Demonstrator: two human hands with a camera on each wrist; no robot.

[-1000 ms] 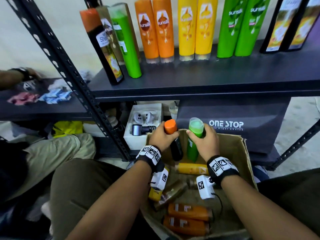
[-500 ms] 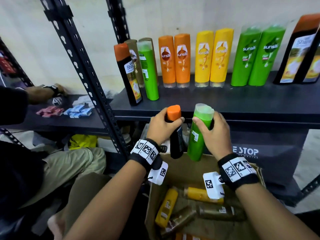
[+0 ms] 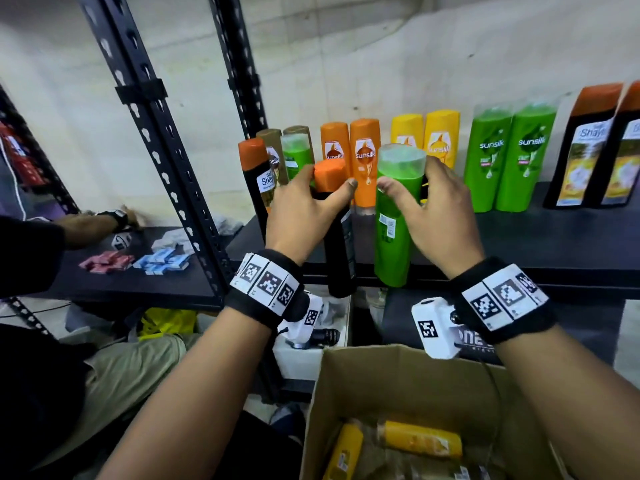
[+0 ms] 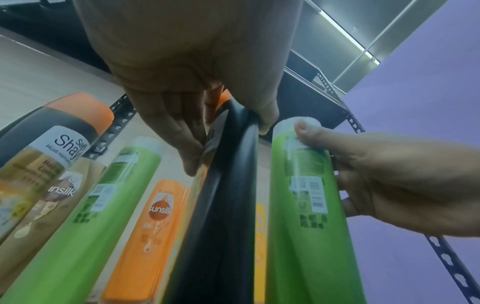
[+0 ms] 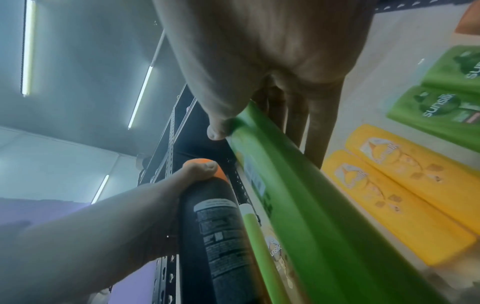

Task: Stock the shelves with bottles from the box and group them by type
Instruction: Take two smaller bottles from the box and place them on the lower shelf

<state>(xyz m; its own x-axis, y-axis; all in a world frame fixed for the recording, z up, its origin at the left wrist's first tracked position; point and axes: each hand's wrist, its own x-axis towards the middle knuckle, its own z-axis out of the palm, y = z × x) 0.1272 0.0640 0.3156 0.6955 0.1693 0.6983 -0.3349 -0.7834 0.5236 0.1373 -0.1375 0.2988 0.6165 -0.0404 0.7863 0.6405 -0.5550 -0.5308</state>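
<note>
My left hand (image 3: 304,216) grips a black bottle with an orange cap (image 3: 337,244) near its top. My right hand (image 3: 429,216) holds a green bottle with a clear cap (image 3: 393,233). Both bottles hang upright, side by side, in front of the dark shelf (image 3: 519,244), their bases at its front edge. In the left wrist view the black bottle (image 4: 221,226) and the green bottle (image 4: 306,205) run side by side. The cardboard box (image 3: 398,368) sits below my arms with yellow bottles (image 3: 419,441) inside.
The shelf carries a black, two brown and a green bottle at left (image 3: 294,157), then orange (image 3: 363,161), yellow (image 3: 440,136), green (image 3: 505,157) and black pairs (image 3: 588,147). A slotted black post (image 3: 162,161) stands left. Another person's hand (image 3: 114,216) rests on the neighbouring shelf by small packets (image 3: 138,261).
Both hands have lifted the two bottles out of the box and up to shelf height. My view has risen with them.
</note>
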